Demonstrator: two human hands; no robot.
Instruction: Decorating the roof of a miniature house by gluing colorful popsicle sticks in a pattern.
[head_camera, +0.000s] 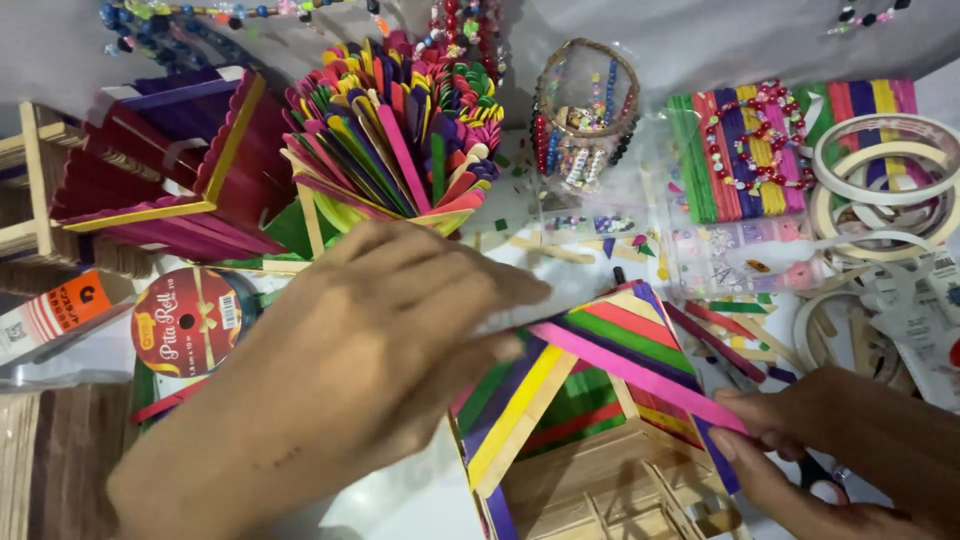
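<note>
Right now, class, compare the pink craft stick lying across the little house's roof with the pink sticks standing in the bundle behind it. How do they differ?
The pink wooden craft stick on the roof lies slanted and alone across the striped stick roof, held by the left hand and right hand. The bundled pink sticks stand steeply on end, packed among many colours, untouched. Both are flat, pink and alike in shape.

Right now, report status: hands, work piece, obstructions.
Left hand pressing the pink stick down. Right hand pinching its end. Stick house beneath. Loose sticks alongside.
</note>
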